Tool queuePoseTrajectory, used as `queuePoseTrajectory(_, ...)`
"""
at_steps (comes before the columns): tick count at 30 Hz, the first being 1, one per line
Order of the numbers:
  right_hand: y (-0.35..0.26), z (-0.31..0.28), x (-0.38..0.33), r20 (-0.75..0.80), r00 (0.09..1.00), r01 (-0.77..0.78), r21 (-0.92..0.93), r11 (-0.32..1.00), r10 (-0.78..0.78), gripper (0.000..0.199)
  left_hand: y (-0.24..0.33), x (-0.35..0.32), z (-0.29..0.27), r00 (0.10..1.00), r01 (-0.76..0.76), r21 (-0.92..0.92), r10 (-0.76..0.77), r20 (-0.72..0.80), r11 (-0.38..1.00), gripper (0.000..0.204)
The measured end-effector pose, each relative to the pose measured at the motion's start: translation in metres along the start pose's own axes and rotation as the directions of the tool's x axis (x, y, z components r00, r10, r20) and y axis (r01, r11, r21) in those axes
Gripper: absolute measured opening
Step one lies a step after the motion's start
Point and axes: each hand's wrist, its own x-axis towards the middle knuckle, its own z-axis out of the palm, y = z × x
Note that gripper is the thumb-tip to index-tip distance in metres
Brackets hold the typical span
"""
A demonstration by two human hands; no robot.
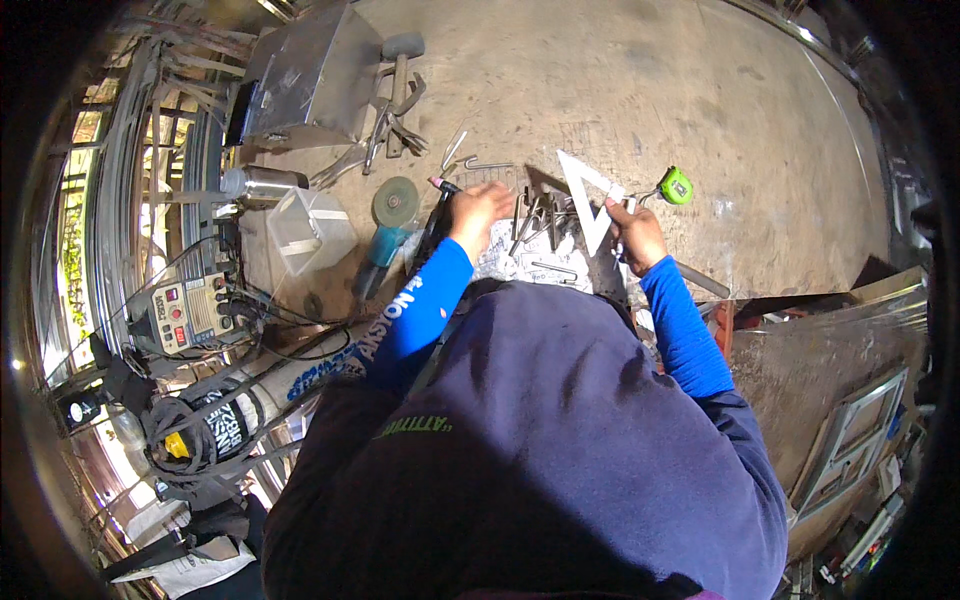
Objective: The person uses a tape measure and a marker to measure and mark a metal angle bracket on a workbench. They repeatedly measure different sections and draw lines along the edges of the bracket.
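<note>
My right hand (637, 235) is closed on a white triangular set square (577, 195), its thumb and fingers gripping the right corner. The set square is tilted above the workbench, beside several bent metal rods (540, 218). My left hand (478, 215) has its fingers stretched out together to the right, with no held thing visible. A dark welding torch (444, 186) with a pinkish tip lies just left of it. Under and around the rods is a paper sheet (500, 258) with markings. A green tape measure (676, 186) rests right of my right hand.
Left of my hands are an angle grinder (385, 243), a clear plastic container (318, 232) and a bottle (262, 184). Farther back lie a hammer (403, 46), pliers (376, 130) and a metal box (310, 80). A welding machine (187, 315) and gas cylinder (270, 392) stand at lower left.
</note>
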Motion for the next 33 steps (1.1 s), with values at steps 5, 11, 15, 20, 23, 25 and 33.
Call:
queuePoseTrajectory(5, 0.004, -0.021, 0.011, -0.081, 0.997, -0.006, 0.111, 0.994, 0.015, 0.026, 0.026, 0.060, -0.001, 0.948, 0.150, -0.129, -0.180, -0.264, 0.980, 0.050)
queuePoseTrajectory(11, -0.003, -0.010, -0.017, -0.124, 0.991, 0.060, 0.126, 0.990, -0.044, 0.029, 0.025, 0.097, 0.006, 0.905, 0.267, -0.016, -0.257, -0.339, 0.963, 0.062)
queuePoseTrajectory(15, 0.002, -0.011, -0.030, -0.100, 0.995, 0.043, 0.130, 0.991, -0.030, 0.027, 0.024, 0.099, 0.012, 0.907, 0.253, 0.075, -0.210, -0.365, 0.964, 0.056)
queuePoseTrajectory(20, 0.005, -0.011, -0.024, -0.078, 0.992, 0.107, 0.124, 0.987, -0.098, 0.027, 0.011, 0.088, 0.000, 0.990, 0.104, 0.383, -0.060, -0.125, 0.918, 0.026)
queuePoseTrajectory(23, -0.017, -0.006, -0.029, -0.031, 0.983, 0.180, 0.040, 0.983, -0.179, 0.026, 0.023, 0.058, 0.007, 0.983, -0.177, 0.700, 0.163, 0.088, 0.692, 0.027)
queuePoseTrajectory(25, -0.033, -0.002, -0.032, 0.059, 0.973, 0.224, 0.012, 0.974, -0.225, 0.026, 0.024, 0.045, -0.003, 0.883, -0.470, 0.562, 0.360, 0.302, 0.680, 0.018)
queuePoseTrajectory(33, -0.083, 0.028, -0.066, 0.242, 0.911, 0.331, 0.058, 0.942, -0.335, 0.024, 0.118, -0.106, 0.059, 0.742, -0.403, 0.030, 0.307, 0.596, 0.915, 0.018)
